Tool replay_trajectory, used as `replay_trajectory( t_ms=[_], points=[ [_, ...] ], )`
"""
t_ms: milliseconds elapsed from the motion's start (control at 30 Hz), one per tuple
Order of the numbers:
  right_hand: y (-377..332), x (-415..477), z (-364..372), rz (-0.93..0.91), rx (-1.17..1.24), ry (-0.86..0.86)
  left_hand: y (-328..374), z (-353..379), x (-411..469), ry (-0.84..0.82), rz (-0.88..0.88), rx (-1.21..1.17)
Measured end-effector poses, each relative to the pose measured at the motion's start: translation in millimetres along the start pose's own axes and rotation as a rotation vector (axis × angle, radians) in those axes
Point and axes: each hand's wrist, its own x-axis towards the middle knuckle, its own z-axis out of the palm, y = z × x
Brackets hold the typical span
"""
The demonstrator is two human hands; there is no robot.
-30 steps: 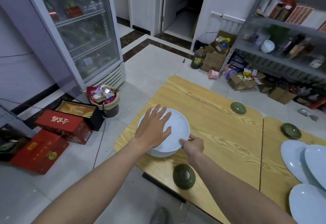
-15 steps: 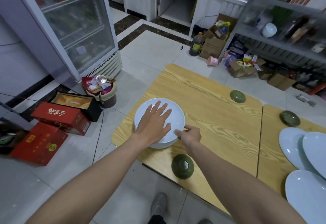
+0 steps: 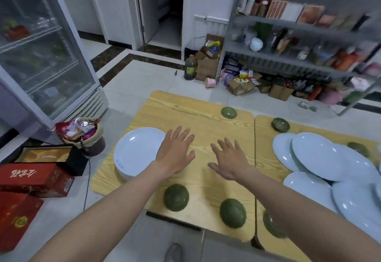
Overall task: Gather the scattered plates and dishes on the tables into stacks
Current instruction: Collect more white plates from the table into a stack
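Note:
A stack of white plates [image 3: 137, 152] sits at the left end of the left wooden table [image 3: 206, 117]. My left hand [image 3: 176, 152] hovers just right of the stack with fingers spread, holding nothing. My right hand [image 3: 228, 159] is spread over the bare wood near the table's middle, also empty. Several white plates [image 3: 321, 156] lie overlapping on the right table [image 3: 266, 158]. Small green dishes lie upside down near the front edge [image 3: 176, 197] [image 3: 233, 213] and at the back [image 3: 228, 112] [image 3: 280, 124].
A glass-door fridge [image 3: 41, 55] stands at the left, with a full waste bin [image 3: 82, 136] and red boxes [image 3: 35, 176] on the floor beside the table. Metal shelves [image 3: 305, 41] with goods and cardboard boxes [image 3: 206, 64] line the back right.
Both hands have let go of the white plate stack and moved right over the table with fingers spread. The view has shifted right, showing more of the right table.

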Motion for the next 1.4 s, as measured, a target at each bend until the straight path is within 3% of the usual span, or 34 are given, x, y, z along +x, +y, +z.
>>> replay_trajectory(
  t_ms=[367, 633, 1133, 1300, 1400],
  points=[
    [193.2, -171.8, -1.5, 0.341, -0.065, 0.084, 232.5, -23.2, 28.6, 0.031, 0.228, 0.033],
    [275.4, -269.9, 31.1, 0.464, 0.002, 0.096, 355.6, -15.1, 26.7, 0.054, 0.303, 0.034],
    [356.2, -252.3, 54.6, 0.474, 0.084, 0.060, 424.0, 21.8, 94.2, 0.034, 0.341, -0.030],
    [384.9, -231.4, 62.5, 0.468, 0.111, 0.036, 435.3, 49.3, 130.1, -0.002, 0.296, -0.085],
    [397.4, -226.3, 73.1, 0.471, 0.136, 0.036, 444.3, 66.7, 139.7, -0.051, 0.183, -0.203]
  ],
)
